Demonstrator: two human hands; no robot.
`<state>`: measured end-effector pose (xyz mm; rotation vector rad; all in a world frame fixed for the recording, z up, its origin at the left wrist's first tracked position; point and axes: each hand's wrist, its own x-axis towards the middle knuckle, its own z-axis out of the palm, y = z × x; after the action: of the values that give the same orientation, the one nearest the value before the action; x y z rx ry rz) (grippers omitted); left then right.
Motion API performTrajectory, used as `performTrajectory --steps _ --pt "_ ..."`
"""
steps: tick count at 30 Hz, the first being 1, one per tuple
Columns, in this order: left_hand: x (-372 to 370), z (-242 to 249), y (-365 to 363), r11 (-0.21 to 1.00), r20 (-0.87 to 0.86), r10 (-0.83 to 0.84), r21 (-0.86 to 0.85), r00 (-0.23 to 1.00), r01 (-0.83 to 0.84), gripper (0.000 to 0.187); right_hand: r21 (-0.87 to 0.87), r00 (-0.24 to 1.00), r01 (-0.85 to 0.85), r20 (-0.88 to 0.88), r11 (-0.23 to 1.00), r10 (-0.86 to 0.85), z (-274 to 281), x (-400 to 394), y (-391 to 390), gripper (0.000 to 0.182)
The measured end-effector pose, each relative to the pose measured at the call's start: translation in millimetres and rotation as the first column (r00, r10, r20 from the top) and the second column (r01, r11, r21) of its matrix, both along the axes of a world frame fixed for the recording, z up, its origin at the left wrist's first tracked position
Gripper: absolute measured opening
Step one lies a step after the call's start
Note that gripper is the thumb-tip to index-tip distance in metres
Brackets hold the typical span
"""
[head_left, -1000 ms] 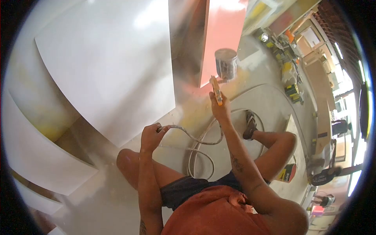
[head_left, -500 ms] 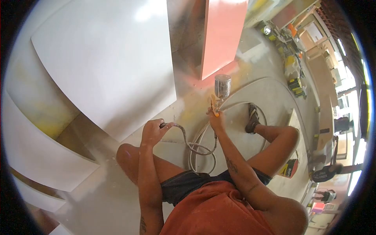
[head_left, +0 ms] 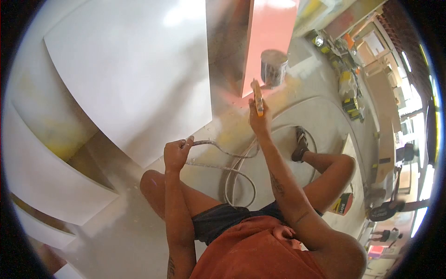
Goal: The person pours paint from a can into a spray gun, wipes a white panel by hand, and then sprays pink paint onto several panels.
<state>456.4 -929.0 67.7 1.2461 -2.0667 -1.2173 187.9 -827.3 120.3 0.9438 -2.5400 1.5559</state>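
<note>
My left hand (head_left: 177,154) is closed around the hose (head_left: 210,143), beside the lower right edge of a large white panel (head_left: 134,74). The hose curves to the right and lies in loops on the floor in front of me. My right hand (head_left: 259,116) grips a spray gun (head_left: 258,96) with an orange-yellow body. Its metal cup (head_left: 273,68) is raised in front of a pink panel (head_left: 269,35). The gun's nozzle end points up and to the left, near the gap between the two panels.
More curved white panels (head_left: 51,172) stand at the left. A black, red and yellow container (head_left: 342,203) sits beyond my right knee. Green and yellow items (head_left: 346,83) line the upper right. People (head_left: 388,209) are in the background at the far right.
My right hand has moved up and away from me with the spray gun, and the cup appears larger. My left hand has shifted slightly, and the hose is stretched flatter between my hands.
</note>
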Motion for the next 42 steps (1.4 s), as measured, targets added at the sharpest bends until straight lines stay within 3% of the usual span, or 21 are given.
performTrajectory --steps 2,13,15,17,19,21,22,24,26,30,32,34,38,42 --pt "1.7 5.9 -2.6 0.998 -0.042 -0.004 0.061 0.999 0.006 0.052 -0.105 0.994 -0.088 -0.066 0.99 0.082 14.3 -14.8 -15.6 0.027" --pt "1.0 11.2 5.7 0.997 -0.245 0.02 0.076 0.969 -0.001 0.059 -0.138 0.92 -0.103 -0.389 0.985 0.042 185.3 16.7 -68.5 0.03" --pt "1.6 12.0 5.9 0.994 -0.228 0.008 0.112 0.974 0.018 0.059 -0.133 0.923 -0.091 -0.383 0.987 0.034 198.7 13.7 -75.3 0.028" --pt "0.3 13.1 6.6 0.994 -0.243 0.016 0.111 0.97 0.011 0.059 -0.347 0.839 -0.273 -0.542 0.897 0.046 206.9 8.5 -82.7 0.025" --pt "-0.6 12.5 6.4 0.994 -0.257 0.027 0.113 0.966 0.002 0.06 -0.286 0.855 -0.248 -0.514 0.926 0.07 222.4 19.0 -78.7 0.023" --pt "-1.2 13.5 5.2 0.992 -0.283 0.065 0.124 0.957 -0.03 0.059 -0.303 0.821 -0.327 -0.56 0.895 0.111 225.6 15.7 -82.5 0.023" --pt "-0.1 16.2 5.7 0.991 -0.28 0.067 0.129 0.958 -0.032 0.059 -0.295 0.85 -0.276 -0.519 0.915 0.089 226.4 17.8 -83.9 0.026" --pt "2.4 23.0 6.8 0.971 -0.359 0.167 0.221 0.918 -0.091 0.059 -0.224 0.889 -0.202 -0.451 0.953 0.082 218.3 21.6 -75.7 0.027" --pt "7.8 21.0 2.6 0.975 -0.338 0.185 0.184 0.923 -0.127 0.059 -0.171 0.927 -0.148 -0.366 0.974 0.077 196.7 19.6 -68.2 0.031" --pt "12.4 6.5 -3.2 0.969 -0.334 0.237 0.144 0.912 -0.199 0.058 -0.152 0.976 -0.111 -0.204 0.982 0.079 100.4 2.0 -43.5 0.035" --pt "17.6 4.8 -4.7 0.968 -0.317 0.245 0.135 0.916 -0.212 0.058 0.008 0.969 -0.032 -0.246 0.999 0.033 81.3 23.6 -29.2 0.034" --pt "22.1 8.8 -5.5 0.977 -0.232 0.21 0.011 0.95 -0.213 0.057 0.054 0.973 -0.012 -0.231 0.998 0.024 49.3 30.7 -17.5 0.034" --pt "26.4 5.8 -1.6 0.984 -0.212 0.17 -0.011 0.962 -0.176 0.056 0.165 0.996 0.073 -0.071 0.984 -0.062 -14.2 38.2 10.0 0.034" --pt "26.0 12.3 2.2 0.994 -0.06 0.076 -0.078 0.995 -0.081 0.056 0.242 0.992 0.118 0.02 0.963 -0.127 -94.8 29.7 48.3 0.034"
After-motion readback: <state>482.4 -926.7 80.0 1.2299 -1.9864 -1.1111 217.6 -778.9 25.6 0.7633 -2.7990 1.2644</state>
